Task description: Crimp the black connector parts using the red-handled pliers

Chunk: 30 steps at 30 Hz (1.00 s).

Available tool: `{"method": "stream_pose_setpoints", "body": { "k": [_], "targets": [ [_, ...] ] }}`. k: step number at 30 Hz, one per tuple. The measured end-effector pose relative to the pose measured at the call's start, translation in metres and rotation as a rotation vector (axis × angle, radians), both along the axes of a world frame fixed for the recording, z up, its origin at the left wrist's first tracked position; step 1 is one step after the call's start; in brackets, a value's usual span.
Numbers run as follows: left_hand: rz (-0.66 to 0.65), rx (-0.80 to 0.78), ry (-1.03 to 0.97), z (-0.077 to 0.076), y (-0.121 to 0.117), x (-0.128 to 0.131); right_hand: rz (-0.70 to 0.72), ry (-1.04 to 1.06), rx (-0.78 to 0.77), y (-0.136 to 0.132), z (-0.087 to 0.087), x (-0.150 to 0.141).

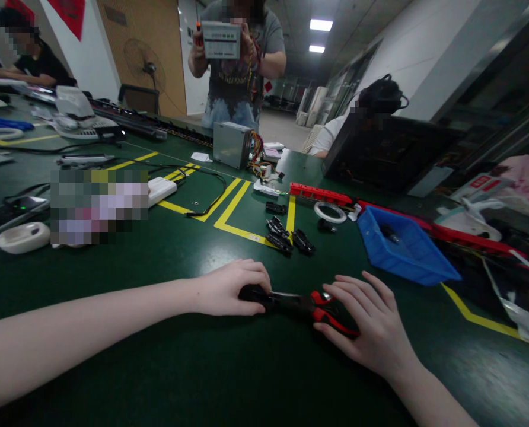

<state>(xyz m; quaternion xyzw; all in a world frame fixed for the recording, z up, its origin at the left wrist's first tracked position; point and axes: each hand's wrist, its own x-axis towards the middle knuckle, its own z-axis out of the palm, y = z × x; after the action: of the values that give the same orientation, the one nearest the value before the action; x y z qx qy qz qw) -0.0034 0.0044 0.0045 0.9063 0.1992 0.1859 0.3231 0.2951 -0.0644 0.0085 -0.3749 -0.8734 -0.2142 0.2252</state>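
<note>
Near the front middle of the green table, my left hand (235,287) is closed around a small black part (252,293), mostly hidden by the fingers. Red-and-black-handled pliers (315,304) lie crosswise between my hands, their jaws reaching the black part. Whether the jaws grip it I cannot tell. My right hand (369,317) holds the pliers' handles loosely, thumb on the near side and fingers curved over the far side. Several black plastic pieces (279,235) lie beyond, by yellow tape lines.
A blue bin (404,252) with a dark item inside stands at right, beside a red strip (320,193) and a white ring (330,212). A metal power supply box (231,145) with wires sits farther back. Across the table a person (242,65) holds up another box.
</note>
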Motion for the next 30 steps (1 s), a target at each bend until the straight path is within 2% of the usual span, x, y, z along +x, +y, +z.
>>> {"method": "stream_pose_setpoints", "body": {
  "k": [7,14,24,30],
  "targets": [
    [-0.002,0.013,0.012,0.0014,-0.0007,0.0008,-0.01,-0.012,-0.006,-0.0017,-0.0004,-0.0039],
    [0.02,0.045,0.038,0.0019,-0.0023,0.0015,-0.039,-0.027,0.059,-0.0045,0.0017,-0.0064],
    [0.025,0.191,0.124,-0.0033,-0.0053,0.0019,-0.065,-0.024,0.054,-0.0051,0.0024,-0.0075],
    [0.031,0.171,0.152,0.0014,-0.0068,0.0028,-0.076,-0.005,0.057,-0.0061,0.0019,-0.0088]
  ]
}}
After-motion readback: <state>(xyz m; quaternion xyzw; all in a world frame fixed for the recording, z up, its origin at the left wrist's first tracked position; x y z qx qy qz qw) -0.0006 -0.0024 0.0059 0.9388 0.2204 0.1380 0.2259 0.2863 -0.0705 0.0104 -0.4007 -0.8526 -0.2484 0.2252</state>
